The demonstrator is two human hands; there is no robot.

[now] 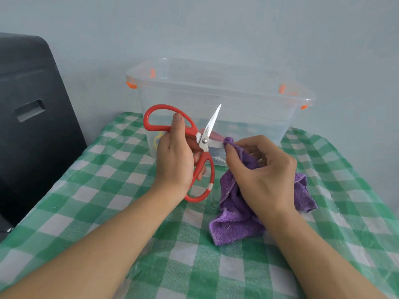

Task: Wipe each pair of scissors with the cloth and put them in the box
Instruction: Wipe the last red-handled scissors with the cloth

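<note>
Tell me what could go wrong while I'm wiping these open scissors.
The red-handled scissors are spread open in your left hand, and your right hand pinches the purple cloth around one blade, so a slip could cut your fingers. The other blade points up toward the clear box and could scratch it.

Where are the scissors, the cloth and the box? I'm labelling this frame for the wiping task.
red scissors (pixel 203 140), head view, on the pivot screw where the blades cross.
purple cloth (pixel 234 225), head view, on the loose lower fold hanging below the right hand.
clear box (pixel 216 89), head view, on the near rim.
</note>
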